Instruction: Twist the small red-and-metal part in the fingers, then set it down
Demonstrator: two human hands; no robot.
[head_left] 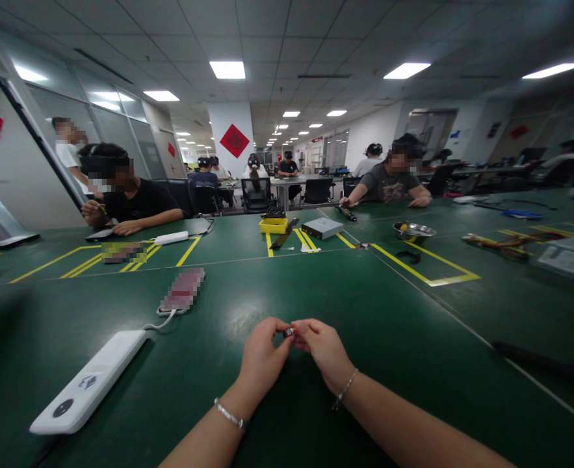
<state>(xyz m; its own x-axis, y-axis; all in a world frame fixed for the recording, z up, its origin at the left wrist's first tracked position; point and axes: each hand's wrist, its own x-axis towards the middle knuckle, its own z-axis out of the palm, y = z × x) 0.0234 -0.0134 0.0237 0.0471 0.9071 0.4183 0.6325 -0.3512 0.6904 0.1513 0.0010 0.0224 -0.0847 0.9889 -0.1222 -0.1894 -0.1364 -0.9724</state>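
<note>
- Lower centre of the frame: the left hand [262,359] and right hand [324,348] meet, fingers pinched narrow on a small part [289,332] from both ends, probably to steady it.
- The part is held just above the desk [413,338].
- Lower left: a power bank [89,385] lies apart from the hands.

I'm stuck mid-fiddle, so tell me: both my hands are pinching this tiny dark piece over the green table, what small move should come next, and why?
Probably hold the left hand steady and ease the right hand a touch, turning the tiny dark piece toward you: both hands' fingertips cover most of it, so little of it shows above the green table.
</note>
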